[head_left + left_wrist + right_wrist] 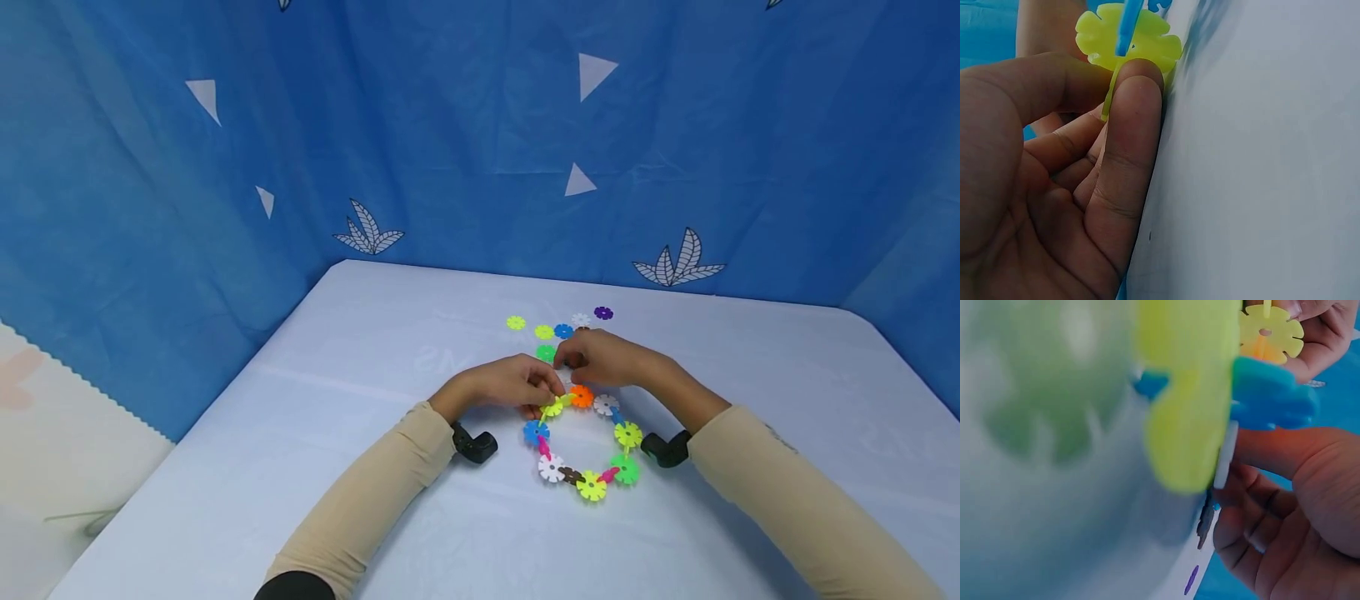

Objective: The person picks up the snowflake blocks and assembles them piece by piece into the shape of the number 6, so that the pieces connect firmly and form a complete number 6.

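A ring of joined flower-shaped plastic discs [592, 486] in several colours lies on the table. At its far left side my left hand [517, 385] pinches a yellow disc [553, 407]; in the left wrist view, thumb and finger grip one yellow piece joined to another yellow disc [1154, 37]. Just beyond the ring, by the orange disc [582, 396], my right hand [603, 358] is low over the table, thumb and fingers bent with a gap between them. A pale disc [566, 379] shows near its fingertips. In the right wrist view, ring pieces partly hide those fingertips.
Loose discs lie beyond the hands: yellow [516, 322], green [546, 353], blue [564, 332], white [581, 319] and purple [603, 313], among others. A blue curtain [480, 150] hangs behind the white table [420, 517]. A black camera [475, 444] is on the left wrist.
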`<state>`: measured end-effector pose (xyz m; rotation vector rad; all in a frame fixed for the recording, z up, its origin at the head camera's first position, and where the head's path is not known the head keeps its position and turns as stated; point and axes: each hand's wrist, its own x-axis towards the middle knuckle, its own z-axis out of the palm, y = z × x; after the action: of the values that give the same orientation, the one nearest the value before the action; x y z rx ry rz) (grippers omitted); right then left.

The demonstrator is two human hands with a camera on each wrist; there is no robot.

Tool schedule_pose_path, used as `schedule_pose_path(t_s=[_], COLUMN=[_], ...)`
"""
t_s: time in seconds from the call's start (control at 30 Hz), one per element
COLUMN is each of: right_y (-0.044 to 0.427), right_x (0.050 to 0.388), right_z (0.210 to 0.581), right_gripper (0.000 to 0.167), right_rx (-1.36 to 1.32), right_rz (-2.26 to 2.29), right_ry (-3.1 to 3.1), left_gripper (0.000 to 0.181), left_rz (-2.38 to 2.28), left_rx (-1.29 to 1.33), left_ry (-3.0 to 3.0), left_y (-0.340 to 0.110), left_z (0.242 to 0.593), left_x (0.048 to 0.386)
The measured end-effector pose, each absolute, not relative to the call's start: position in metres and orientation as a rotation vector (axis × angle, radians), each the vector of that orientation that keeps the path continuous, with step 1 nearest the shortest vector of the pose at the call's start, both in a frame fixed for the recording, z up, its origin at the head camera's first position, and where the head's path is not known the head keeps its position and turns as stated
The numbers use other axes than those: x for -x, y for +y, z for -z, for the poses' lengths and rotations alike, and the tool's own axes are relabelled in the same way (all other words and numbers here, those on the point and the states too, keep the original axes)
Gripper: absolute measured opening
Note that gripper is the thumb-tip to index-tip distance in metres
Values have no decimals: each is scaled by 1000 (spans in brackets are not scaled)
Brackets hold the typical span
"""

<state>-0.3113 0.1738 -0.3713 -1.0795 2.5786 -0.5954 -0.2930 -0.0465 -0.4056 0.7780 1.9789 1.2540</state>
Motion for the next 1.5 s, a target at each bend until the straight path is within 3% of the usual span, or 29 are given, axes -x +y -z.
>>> schedule_pose_path(t_s=[0.2,0.43,0.87,1.5], right_y=[184,193,207,211], right_x=[307,302,293,272], right_z=[370,371,371,367], right_gripper=[18,36,18,19], right_rx=[979,899,754,734], right_rz=[576,619,730,789], right_ry=[2598,2590,2631,2618], left_gripper=[18,17,18,22], left_rz=[-1249,-1241,-1259,-1269], left_rx=[-767,-769,-743,-739], left_ry=[1997,2011,2010,2026], left_y=[-46,-47,-47,-48], left_z=[405,403,401,403], left_x=[293,293,293,294])
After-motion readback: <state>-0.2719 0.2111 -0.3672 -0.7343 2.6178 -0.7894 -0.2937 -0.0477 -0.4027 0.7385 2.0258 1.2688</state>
